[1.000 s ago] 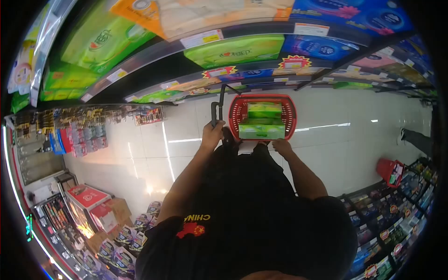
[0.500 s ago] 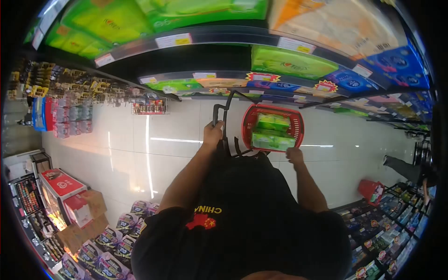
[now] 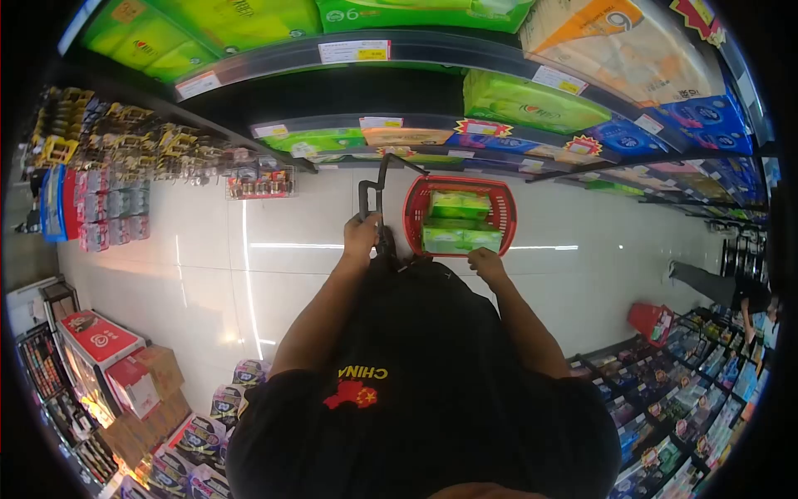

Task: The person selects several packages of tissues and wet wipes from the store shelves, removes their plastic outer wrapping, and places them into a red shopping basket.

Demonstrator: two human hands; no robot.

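My left hand is wrapped round the end of a black bent pull handle, whose upper end reaches toward a red plastic shopping basket. Inside the basket lie green tissue packs, stacked in two rows. At the basket's near rim is my right hand, its fingers curled in and no object showing in them. A dark shoe shows on the floor between my left hand and the basket.
Shelves with tissue packs run across the front. Stacked cartons stand at left, beside purple-lidded packs. At right, a person is near another red basket and a goods rack. Pale floor tiles lie between.
The view has shifted, so the basket and handle appear farther left. My right hand has moved left along the near rim, away from the basket's right corner. My left hand keeps its hold.
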